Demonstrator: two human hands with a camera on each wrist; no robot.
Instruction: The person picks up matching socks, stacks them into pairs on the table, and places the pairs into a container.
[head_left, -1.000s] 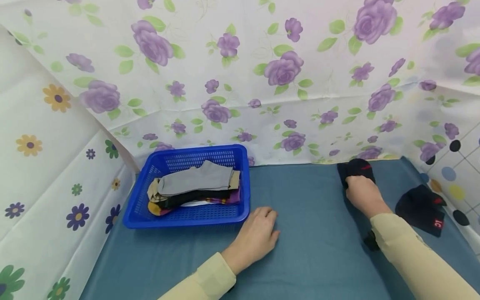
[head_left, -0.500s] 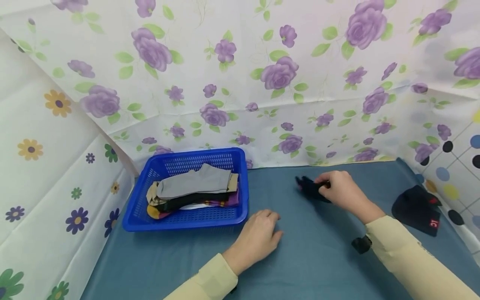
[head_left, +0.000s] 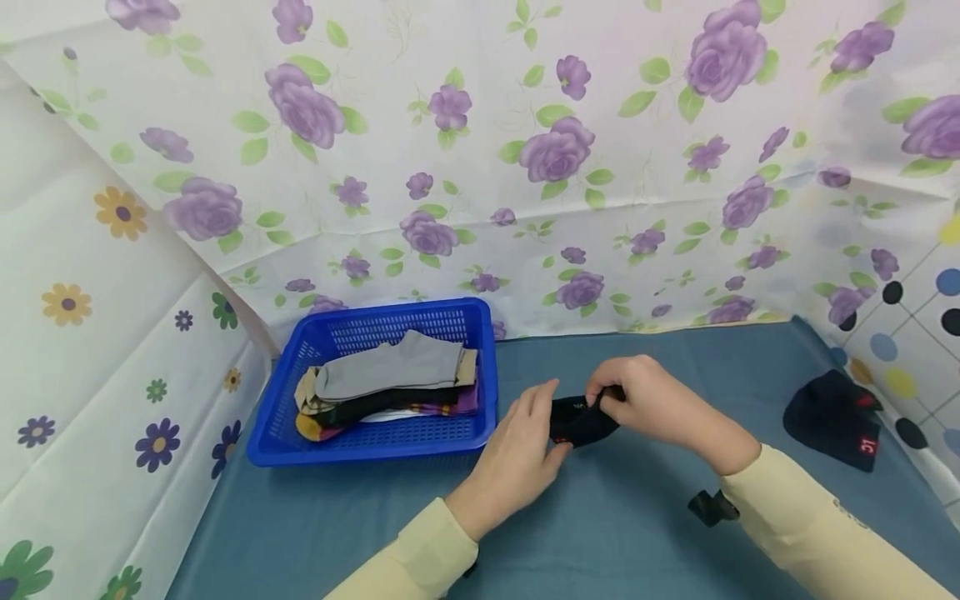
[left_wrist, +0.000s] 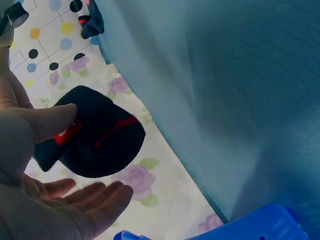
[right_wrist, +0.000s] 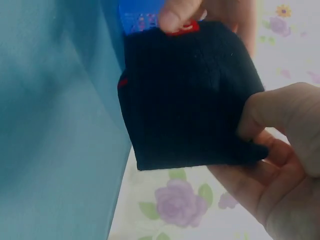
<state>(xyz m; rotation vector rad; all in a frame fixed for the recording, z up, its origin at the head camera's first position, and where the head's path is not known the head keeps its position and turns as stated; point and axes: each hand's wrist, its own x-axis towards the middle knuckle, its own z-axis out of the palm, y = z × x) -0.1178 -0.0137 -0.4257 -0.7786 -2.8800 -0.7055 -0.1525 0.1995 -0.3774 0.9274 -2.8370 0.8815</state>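
Observation:
A dark navy ankle sock (head_left: 581, 423) with a red stripe and a red label is held above the blue cloth. My right hand (head_left: 656, 408) pinches one end of it between thumb and fingers; in the right wrist view the sock (right_wrist: 187, 100) hangs spread out flat. My left hand (head_left: 517, 446) is at its other end, thumb at the red label and fingers extended behind. The left wrist view shows those fingers (left_wrist: 102, 202) loosely straight, apart from the sock's rounded part. A matching dark sock (head_left: 828, 421) lies on the cloth at the right.
A blue plastic basket (head_left: 367, 454) stands left of my hands, holding several folded socks, a grey sock (head_left: 393, 367) on top. Flower-print sheeting (head_left: 450, 250) hangs behind the blue cloth (head_left: 600, 533) and along the left side.
My right hand has lifted the sock from the back of the cloth and carried it left and nearer. My left hand has risen from the cloth to meet it.

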